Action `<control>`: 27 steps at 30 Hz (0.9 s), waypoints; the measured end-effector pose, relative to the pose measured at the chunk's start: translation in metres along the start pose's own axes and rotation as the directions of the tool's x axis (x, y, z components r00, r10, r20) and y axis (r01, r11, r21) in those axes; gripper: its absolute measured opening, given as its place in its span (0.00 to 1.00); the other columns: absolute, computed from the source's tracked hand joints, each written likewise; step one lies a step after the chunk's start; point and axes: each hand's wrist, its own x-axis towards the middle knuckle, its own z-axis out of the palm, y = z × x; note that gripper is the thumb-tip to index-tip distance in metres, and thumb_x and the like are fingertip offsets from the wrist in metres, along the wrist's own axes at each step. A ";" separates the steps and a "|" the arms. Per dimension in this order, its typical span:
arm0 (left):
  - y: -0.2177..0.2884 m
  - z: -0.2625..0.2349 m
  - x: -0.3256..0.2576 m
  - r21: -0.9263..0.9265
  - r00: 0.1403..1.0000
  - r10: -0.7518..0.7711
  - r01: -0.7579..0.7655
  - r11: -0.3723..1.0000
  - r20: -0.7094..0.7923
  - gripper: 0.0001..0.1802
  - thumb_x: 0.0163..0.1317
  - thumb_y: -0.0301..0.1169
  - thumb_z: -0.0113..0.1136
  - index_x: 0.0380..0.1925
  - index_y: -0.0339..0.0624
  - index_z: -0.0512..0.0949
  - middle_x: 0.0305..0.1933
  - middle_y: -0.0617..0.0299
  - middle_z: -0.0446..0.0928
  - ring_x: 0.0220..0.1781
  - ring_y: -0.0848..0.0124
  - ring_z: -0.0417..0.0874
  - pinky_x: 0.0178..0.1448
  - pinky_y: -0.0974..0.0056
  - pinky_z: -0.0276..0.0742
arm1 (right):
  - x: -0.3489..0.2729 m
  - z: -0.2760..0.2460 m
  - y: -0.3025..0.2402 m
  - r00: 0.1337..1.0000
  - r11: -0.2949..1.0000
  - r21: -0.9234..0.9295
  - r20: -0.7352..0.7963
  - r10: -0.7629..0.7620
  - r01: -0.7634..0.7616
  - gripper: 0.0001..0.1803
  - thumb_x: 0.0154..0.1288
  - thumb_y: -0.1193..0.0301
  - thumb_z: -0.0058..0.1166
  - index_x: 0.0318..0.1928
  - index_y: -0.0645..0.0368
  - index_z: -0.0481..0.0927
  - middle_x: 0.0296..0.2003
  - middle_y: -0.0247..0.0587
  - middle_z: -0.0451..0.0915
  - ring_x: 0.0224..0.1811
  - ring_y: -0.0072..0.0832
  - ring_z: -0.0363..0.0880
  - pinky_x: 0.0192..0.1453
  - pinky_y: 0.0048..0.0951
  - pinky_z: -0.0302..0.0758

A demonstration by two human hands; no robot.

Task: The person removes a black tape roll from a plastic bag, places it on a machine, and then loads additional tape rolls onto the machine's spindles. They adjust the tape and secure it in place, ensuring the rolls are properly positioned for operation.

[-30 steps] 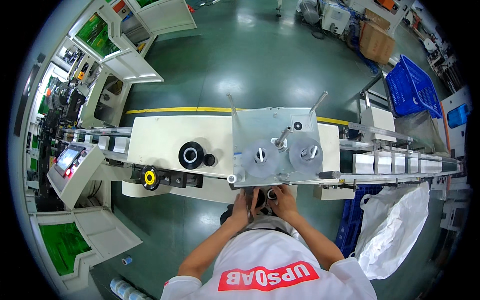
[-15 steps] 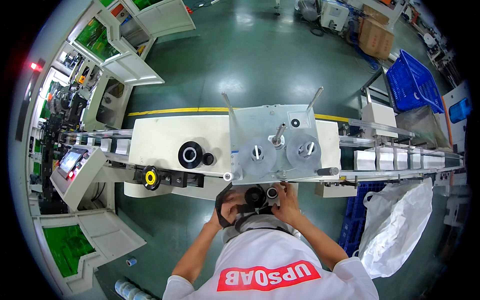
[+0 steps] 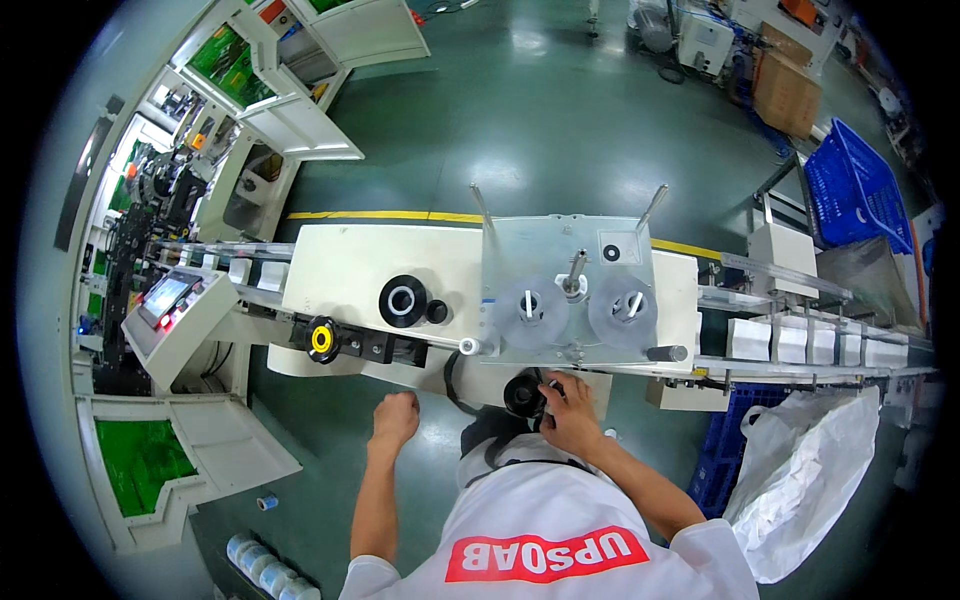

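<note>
My right hand (image 3: pixel 572 414) is at the near side of the machine, its fingers curled against the right edge of a black ribbon roll (image 3: pixel 523 394). A loop of black strip (image 3: pixel 453 384) hangs to the left of that roll. My left hand (image 3: pixel 396 418) is closed like a fist, off to the left and apart from the machine; whatever is inside it, if anything, is hidden. Above the right hand sits a clear plate (image 3: pixel 560 355) with two translucent discs (image 3: pixel 532 312) on it.
A black roll (image 3: pixel 404 301) and a small black cylinder (image 3: pixel 437 312) stand on the cream machine top (image 3: pixel 350 265). A yellow-black knob (image 3: pixel 322 340) juts from its front. Left is a control panel (image 3: pixel 165 305); right, a conveyor with white packs (image 3: pixel 790 342) and a white sack (image 3: pixel 805 470).
My left hand has moved left, away from the black strip and the roll. My right hand stays by the roll, now covering the white-ringed hub. The whole view has shifted slightly.
</note>
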 end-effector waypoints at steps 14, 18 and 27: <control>0.078 -0.132 -0.004 -0.284 0.627 0.163 -0.549 0.786 -0.762 0.30 0.49 0.21 0.70 0.54 0.38 0.72 0.62 0.46 0.71 0.60 0.55 0.76 0.59 0.58 0.75 | 0.026 -0.030 -0.057 0.975 0.958 0.210 -0.145 -0.168 0.196 0.17 0.47 0.81 0.64 0.41 0.61 0.80 0.44 0.43 0.80 0.39 0.42 0.82 0.41 0.38 0.80; 0.079 -0.148 0.023 -0.354 0.728 0.227 -0.550 0.756 -0.646 0.44 0.47 0.24 0.73 0.65 0.38 0.63 0.71 0.42 0.61 0.74 0.45 0.63 0.74 0.50 0.63 | 0.048 -0.031 -0.085 0.951 0.934 0.212 -0.184 -0.249 0.286 0.17 0.47 0.82 0.64 0.41 0.61 0.80 0.42 0.44 0.81 0.36 0.40 0.83 0.39 0.37 0.81; 0.062 -0.156 0.056 -0.351 0.765 0.332 -0.574 0.740 -0.552 0.47 0.38 0.28 0.80 0.63 0.38 0.69 0.60 0.49 0.74 0.63 0.53 0.76 0.67 0.57 0.73 | 0.097 -0.025 -0.143 0.975 0.904 0.369 -0.128 -0.182 0.217 0.17 0.58 0.80 0.62 0.48 0.63 0.77 0.44 0.46 0.79 0.36 0.39 0.83 0.39 0.33 0.83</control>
